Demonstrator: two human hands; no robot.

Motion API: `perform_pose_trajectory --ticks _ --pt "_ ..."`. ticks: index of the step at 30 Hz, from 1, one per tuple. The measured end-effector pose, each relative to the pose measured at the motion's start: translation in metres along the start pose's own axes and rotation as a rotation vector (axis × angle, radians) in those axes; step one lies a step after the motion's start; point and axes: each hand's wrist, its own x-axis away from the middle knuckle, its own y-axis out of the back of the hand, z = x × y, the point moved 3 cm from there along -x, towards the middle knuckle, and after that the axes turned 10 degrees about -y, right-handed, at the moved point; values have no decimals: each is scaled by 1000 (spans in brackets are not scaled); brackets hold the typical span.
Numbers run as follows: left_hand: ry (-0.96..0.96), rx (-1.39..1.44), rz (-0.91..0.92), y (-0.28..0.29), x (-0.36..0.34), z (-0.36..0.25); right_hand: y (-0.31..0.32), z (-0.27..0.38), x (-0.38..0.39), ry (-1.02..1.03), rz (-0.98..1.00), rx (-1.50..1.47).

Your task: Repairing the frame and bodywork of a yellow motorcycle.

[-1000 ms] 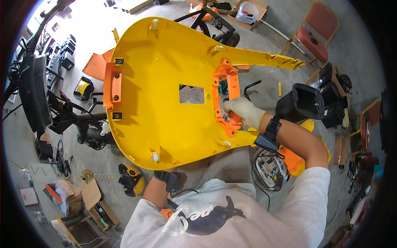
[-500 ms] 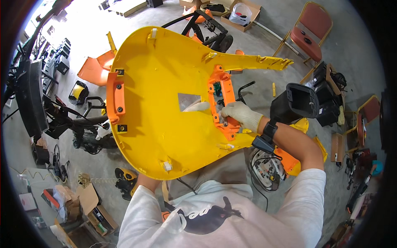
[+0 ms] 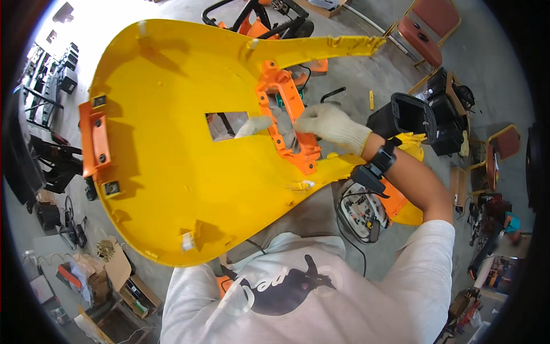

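A large yellow plastic panel [image 3: 166,166], hollow side up, is held in front of my body. My left hand [image 3: 254,126] is mostly hidden beneath it; gloved fingers come through the rectangular cutout and hook over its edge. An orange bracket [image 3: 283,92] with screws is fixed across the panel's narrower right part, by two yellow arms. My gloved right hand [image 3: 333,127] is closed with its fingertips at the bracket's right edge. Another orange bracket [image 3: 94,140] is fixed at the panel's left rim.
On the right stand a black bin [image 3: 401,120] and a red chair [image 3: 421,37]. A dark machine frame [image 3: 258,20] is beyond the panel. Below my right forearm lies a grey part [image 3: 364,212] with a cable. An open cardboard box [image 3: 134,286] is at lower left.
The panel has shifted left and tilted, its lower left rim now nearer my body. Both hands have moved left with it, still at the cutout and the bracket.
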Motion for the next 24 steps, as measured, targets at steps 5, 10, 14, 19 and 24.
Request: perform_pose_trajectory --ticks 5,10,14,19,24 --pt "25 62 -26 3 -8 11 41 30 52 84 -309 82" --pt "21 109 -37 -2 -16 13 35 31 89 329 -164 201" --pt "14 137 -32 -13 -22 12 20 21 90 434 -147 534" --pt "0 146 -16 -25 -33 2 17 21 90 467 -170 535" --pt "-2 145 6 -39 -42 -6 20 28 96 468 -184 534"
